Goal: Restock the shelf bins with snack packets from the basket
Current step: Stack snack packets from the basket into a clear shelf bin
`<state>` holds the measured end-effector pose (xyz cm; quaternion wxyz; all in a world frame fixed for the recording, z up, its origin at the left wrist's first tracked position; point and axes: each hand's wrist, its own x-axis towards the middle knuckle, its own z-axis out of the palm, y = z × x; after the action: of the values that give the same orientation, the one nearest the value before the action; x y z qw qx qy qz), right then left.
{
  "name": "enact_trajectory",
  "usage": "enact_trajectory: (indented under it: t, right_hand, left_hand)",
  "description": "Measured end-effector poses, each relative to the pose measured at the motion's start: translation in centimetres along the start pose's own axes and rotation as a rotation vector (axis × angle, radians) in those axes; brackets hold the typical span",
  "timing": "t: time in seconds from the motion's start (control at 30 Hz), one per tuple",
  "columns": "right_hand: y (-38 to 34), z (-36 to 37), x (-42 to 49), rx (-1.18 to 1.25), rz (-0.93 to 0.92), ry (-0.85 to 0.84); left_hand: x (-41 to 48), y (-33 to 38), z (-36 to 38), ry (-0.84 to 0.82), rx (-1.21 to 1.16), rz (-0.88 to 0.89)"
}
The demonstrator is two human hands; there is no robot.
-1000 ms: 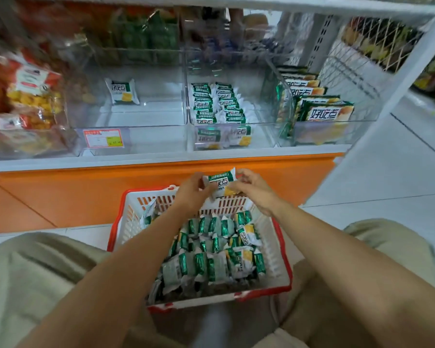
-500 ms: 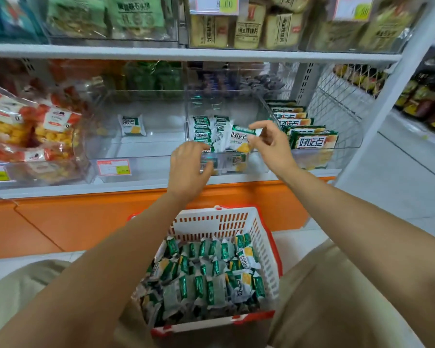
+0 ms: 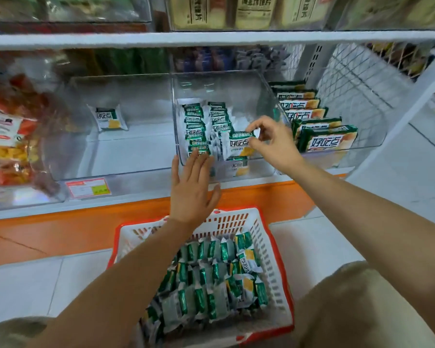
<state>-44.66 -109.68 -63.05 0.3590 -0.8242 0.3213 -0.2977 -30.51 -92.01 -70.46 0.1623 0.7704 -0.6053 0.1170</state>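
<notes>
Snack packet (image 3: 236,146) stands green end up, seemingly pinched by right hand (image 3: 274,144).

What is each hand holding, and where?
The right hand pinches a snack packet by its top right corner; the left hand holds nothing.

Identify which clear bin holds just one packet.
The bin above the red price tag: a lone packet lies inside. The middle bin holds rows of packets, the right bin larger packs.

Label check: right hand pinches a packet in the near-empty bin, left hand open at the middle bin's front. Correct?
Wrong bin: the head view shows the right hand pinching the packet in the middle bin. The left hand is open at its front, as stated.
</notes>
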Motion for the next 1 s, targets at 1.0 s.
enact_trajectory:
  t: [1.0]
  right_hand:
    - [-0.5, 0.8, 2.8, -0.436, 0.453, -0.326]
  left_hand:
    - [5.5, 2.8, -4.3, -0.510, -0.153, -0.024]
